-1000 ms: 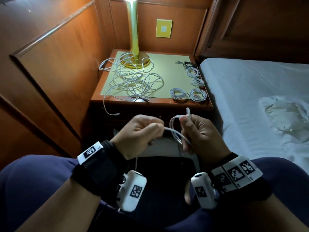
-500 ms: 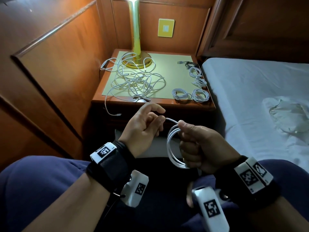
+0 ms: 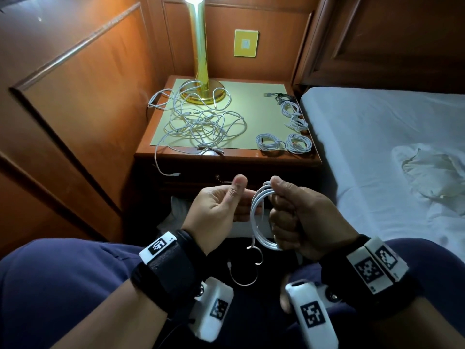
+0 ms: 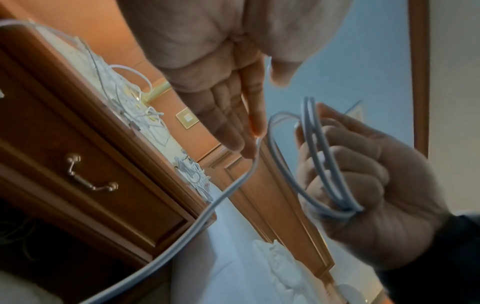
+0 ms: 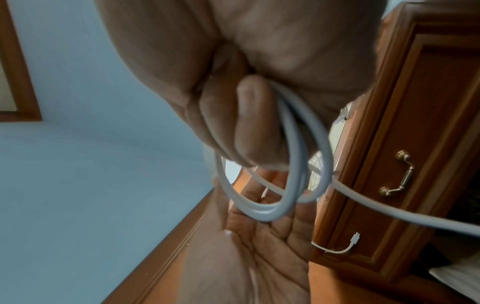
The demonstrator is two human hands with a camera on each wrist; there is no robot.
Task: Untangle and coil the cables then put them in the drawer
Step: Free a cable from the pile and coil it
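While the white-sheeted bed [image 3: 377, 127] fills the right of the head view, the wooden bedside table [image 3: 226, 157] sits at upper centre, its drawer [image 4: 85, 174] closed. On the table's left half lies a loose tangle of white cables [image 3: 201, 127]; small coiled white cables [image 3: 284, 142] lie along its right edge. At lower centre, the right hand [image 3: 299, 217] clenches a looped white cable [image 3: 259, 217]; the left hand [image 3: 219, 210], fingers straight, touches its trailing strand.
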